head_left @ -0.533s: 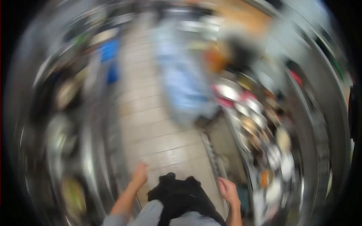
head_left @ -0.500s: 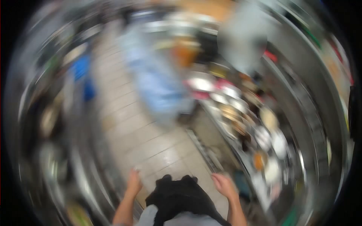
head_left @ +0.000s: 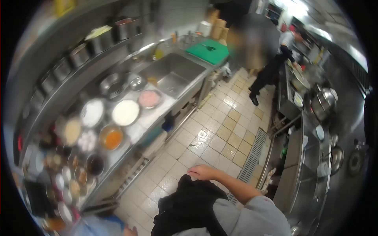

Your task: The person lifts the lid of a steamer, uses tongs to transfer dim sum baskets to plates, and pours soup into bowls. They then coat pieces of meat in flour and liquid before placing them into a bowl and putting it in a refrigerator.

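Note:
My right hand [head_left: 201, 172] is in front of my black apron, over the tiled floor. Its fingers are curled together, with a small pale patch below them that I cannot make out. The nearest thing to it is the apron [head_left: 185, 200]. My left hand is out of sight. To the left, a steel counter [head_left: 136, 135] carries a bowl of white contents [head_left: 125, 112], a bowl of pink contents [head_left: 149, 98] and a bowl with something orange [head_left: 113, 138].
A sink [head_left: 173, 74] and green cutting board [head_left: 208, 51] lie beyond the bowls. A co-worker [head_left: 271, 70] works at the right counter; a blurred figure stands beside them. Another person's blue clothing [head_left: 96, 226] and hand [head_left: 130, 231] show at lower left. A floor drain [head_left: 254, 149] runs rightward.
The view has swung round and sharpened; the bowl counter is now on the left. The person in blue has shifted to the lower left edge. My left hand has left the view.

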